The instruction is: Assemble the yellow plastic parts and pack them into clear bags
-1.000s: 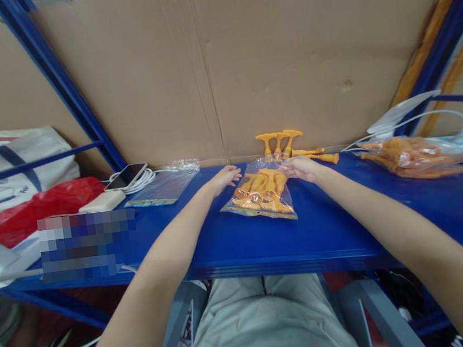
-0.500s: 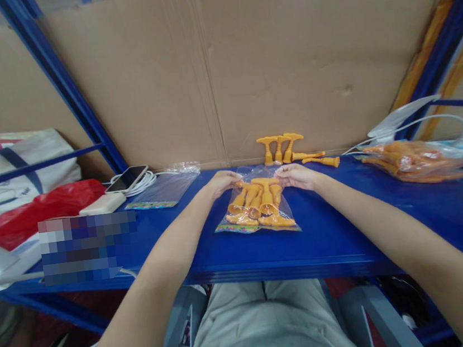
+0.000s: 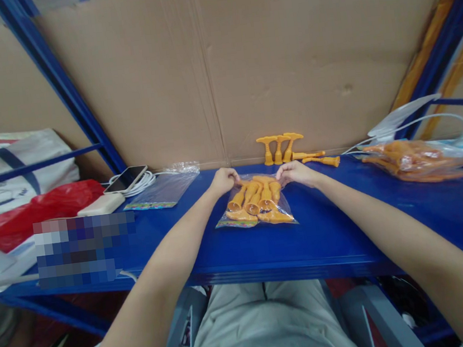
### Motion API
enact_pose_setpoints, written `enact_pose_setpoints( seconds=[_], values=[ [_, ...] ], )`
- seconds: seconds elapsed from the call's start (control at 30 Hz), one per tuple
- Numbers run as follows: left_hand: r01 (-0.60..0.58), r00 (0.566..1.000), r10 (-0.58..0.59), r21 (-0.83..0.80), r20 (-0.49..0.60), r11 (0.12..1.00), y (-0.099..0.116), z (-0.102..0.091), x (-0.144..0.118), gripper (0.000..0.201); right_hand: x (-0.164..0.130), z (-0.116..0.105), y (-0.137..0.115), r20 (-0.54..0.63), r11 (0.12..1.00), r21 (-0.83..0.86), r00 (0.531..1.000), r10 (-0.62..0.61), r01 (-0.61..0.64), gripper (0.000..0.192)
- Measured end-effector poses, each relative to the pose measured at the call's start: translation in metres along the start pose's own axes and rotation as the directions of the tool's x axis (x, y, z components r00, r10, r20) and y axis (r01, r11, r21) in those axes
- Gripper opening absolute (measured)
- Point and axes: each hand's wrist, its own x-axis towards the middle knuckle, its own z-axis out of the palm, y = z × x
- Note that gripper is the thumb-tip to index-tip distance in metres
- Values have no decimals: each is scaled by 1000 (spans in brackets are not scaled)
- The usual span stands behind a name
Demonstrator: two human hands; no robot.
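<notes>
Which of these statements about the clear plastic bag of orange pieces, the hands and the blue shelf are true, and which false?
1. Both hands, left hand and right hand, grip the far end of the clear plastic bag of orange plastic pieces. True.
2. The bag hangs in the air. False: it lies on the blue metal shelf.
3. Loose orange T-shaped pieces stand by the cardboard wall. True.
4. The smartphone lies right of the bag. False: it lies to the left.

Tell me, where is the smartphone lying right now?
In the head view, the dark smartphone lies far left on the blue shelf, atop a coiled white cable, beside empty clear bags.
</notes>
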Motion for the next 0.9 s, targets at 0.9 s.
enact_pose_setpoints(
  seconds=[0.9],
  values=[
    [-405,863,471,309,-180,860,15,-14,-8,32,-28,0,-50,109,980,118,983,150,-163,11]
  ],
)
